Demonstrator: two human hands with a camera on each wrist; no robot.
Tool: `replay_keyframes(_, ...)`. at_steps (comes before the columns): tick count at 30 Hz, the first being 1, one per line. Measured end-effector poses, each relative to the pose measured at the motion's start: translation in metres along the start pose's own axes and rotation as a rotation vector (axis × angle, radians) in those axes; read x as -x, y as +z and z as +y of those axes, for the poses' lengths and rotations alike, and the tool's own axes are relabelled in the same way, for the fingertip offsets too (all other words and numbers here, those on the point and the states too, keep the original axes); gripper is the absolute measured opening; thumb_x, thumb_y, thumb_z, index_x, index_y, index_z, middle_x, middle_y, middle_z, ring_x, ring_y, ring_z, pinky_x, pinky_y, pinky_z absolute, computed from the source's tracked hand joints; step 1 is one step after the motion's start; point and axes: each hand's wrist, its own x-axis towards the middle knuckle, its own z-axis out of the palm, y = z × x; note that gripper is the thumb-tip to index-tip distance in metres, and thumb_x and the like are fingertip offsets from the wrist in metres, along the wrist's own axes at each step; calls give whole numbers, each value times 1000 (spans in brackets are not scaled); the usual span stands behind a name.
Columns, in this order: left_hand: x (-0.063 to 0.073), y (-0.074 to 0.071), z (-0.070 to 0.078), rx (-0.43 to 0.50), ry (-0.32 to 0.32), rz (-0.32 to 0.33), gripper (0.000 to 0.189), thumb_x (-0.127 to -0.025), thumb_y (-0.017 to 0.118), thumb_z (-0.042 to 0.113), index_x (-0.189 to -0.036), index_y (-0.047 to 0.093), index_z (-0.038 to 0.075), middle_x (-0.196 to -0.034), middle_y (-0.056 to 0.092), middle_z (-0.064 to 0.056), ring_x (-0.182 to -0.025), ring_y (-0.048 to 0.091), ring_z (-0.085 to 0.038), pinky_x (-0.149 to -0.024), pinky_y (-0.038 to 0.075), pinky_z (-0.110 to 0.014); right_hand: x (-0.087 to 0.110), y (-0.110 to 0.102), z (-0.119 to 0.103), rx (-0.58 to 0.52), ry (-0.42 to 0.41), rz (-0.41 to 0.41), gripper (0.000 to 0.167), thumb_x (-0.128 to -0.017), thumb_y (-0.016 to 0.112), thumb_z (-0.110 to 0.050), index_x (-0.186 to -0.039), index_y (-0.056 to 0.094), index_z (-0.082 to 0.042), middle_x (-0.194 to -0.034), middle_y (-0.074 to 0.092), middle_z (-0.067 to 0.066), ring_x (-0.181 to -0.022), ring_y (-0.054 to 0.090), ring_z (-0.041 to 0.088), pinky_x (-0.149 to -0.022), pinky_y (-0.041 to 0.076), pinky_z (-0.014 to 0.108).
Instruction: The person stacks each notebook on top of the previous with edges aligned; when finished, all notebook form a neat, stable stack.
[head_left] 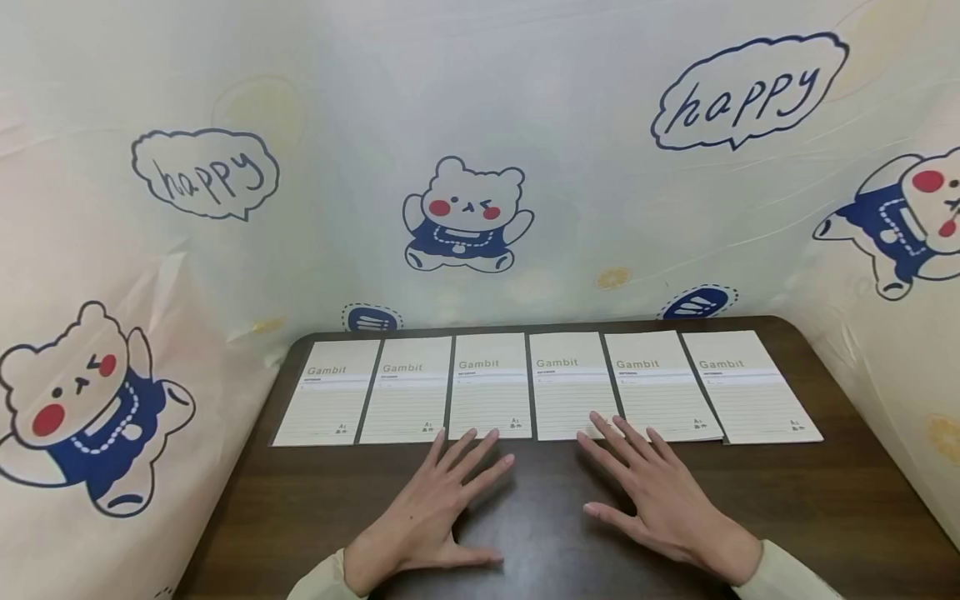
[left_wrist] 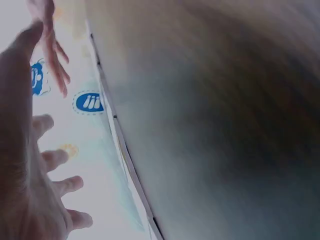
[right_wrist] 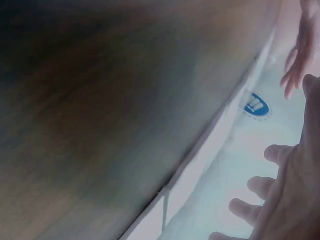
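Across the far side of a dark brown wooden table (head_left: pixel 547 525), as the head view is showing, six cream rectangular paper notebooks (head_left: pixel 567 396) titled "Gambit" are lying side by side, lower edges slightly uneven. The row is looking fully laid out; whether anything is remaining to be done, I cannot tell. A bare left hand (head_left: pixel 420 518) and bare right hand (head_left: pixel 667 500) are spreading their fingers near the middle notebooks' lower edges, each grip loose and holding nothing.

From the left wrist, the left hand's fingers are standing apart, grasping nothing; the notebooks are showing as a thin pale strip.

From the right wrist, the right hand is looking equally unclenched, the notebooks' pale edge running diagonally beside it.
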Motion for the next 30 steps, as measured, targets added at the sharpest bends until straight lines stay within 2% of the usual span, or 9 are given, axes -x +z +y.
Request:
replay_keyframes(4,-4,2,-2,81,-45,63,94,-94,65,66,-168,20,30,-177,12,-1,-157,35,-33,-120,38,-65,-6,-1,0,-19,25,22,83,-96,58,-69,-165,29,-33,-176,20,-2,-157,35,32,-120,34,65)
replay_keyframes(7,-11,2,-1,126,-46,132,84,-98,67,52,-167,27,24,-175,20,-4,-156,38,-29,-118,43,-60,-11,-1,1,-39,60,34,82,-97,57,-68,-166,29,-32,-176,20,-1,-158,34,32,-121,32,64)
replay_keyframes(12,-26,6,4,161,-47,161,77,-102,64,48,-165,32,18,-172,30,-9,-153,43,-28,-117,46,-55,-17,-3,5,-82,116,62,81,-100,59,-61,-167,27,-26,-175,23,3,-158,34,34,-122,33,58)
replay_keyframes(17,-50,12,8,210,-66,98,69,-105,59,48,-162,37,16,-169,37,-10,-153,43,-24,-122,42,-49,-22,-2,13,-128,168,92,80,-103,60,-53,-166,29,-15,-173,29,8,-157,34,36,-123,34,52)
replay_keyframes(21,-68,15,15,232,-72,21,65,-105,59,48,-159,44,16,-167,40,-11,-153,43,-25,-125,39,-49,-22,3,20,-168,194,34,78,-105,54,-55,-164,31,-9,-172,32,11,-157,34,37,-125,32,55)
replay_keyframes(25,-82,18,23,194,-36,-32,63,-104,61,45,-156,48,11,-167,40,-11,-154,42,-26,-124,39,-49,-21,13,26,-188,173,-14,76,-106,53,-54,-161,37,-6,-169,36,14,-155,37,38,-124,34,58)
replay_keyframes(30,-91,23,31,165,-19,-123,66,-106,57,46,-157,45,7,-169,37,-10,-157,38,-25,-126,37,-47,-17,24,27,-192,129,-57,73,-106,55,-52,-159,41,-4,-166,41,15,-153,42,36,-122,37,59)
